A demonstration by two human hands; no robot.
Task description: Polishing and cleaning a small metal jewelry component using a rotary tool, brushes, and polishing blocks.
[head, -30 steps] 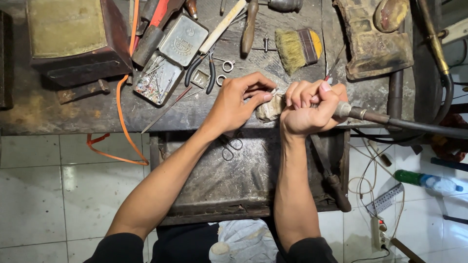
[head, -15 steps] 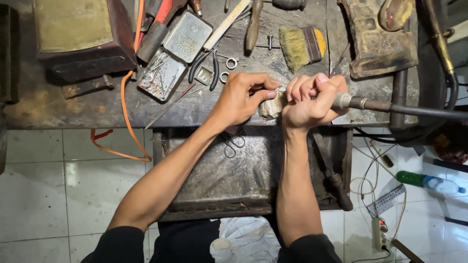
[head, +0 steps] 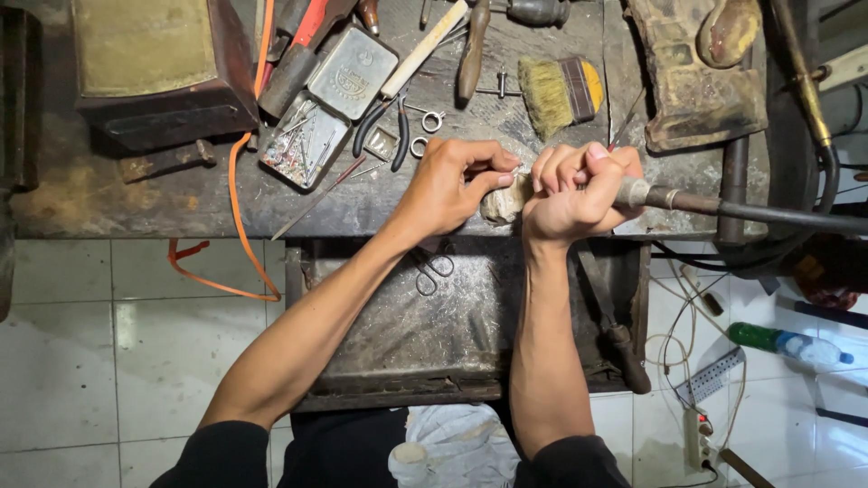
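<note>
My right hand (head: pixel 579 194) is closed in a fist around the metal handpiece (head: pixel 646 193), fingers curled tight over its grip end, knuckles up. From it a dark hose (head: pixel 778 215) runs off to the right across the bench edge. My left hand (head: pixel 452 185) is half closed, fingertips pinched together at a pale, rough lump (head: pixel 503 203) that sits at the front edge of the workbench (head: pixel 136 203), just between my two hands. Whatever small piece my fingertips pinch there is too small for me to make out. Both forearms reach up from below, left one slanting in, right one nearly straight, sleeves dark at the elbows.

The bench top is worn, scratched and grimy. An open flat tin (head: pixel 303 140) of small bits lies beyond my left hand, with black-handled pliers (head: pixel 384 126) beside it and a stubby brush (head: pixel 561 90) with straw-coloured bristles further back. An orange cord (head: pixel 237 217) hangs over the edge. Below my wrists a dull metal tray (head: pixel 425 334) holds scissors (head: pixel 434 267).
</note>
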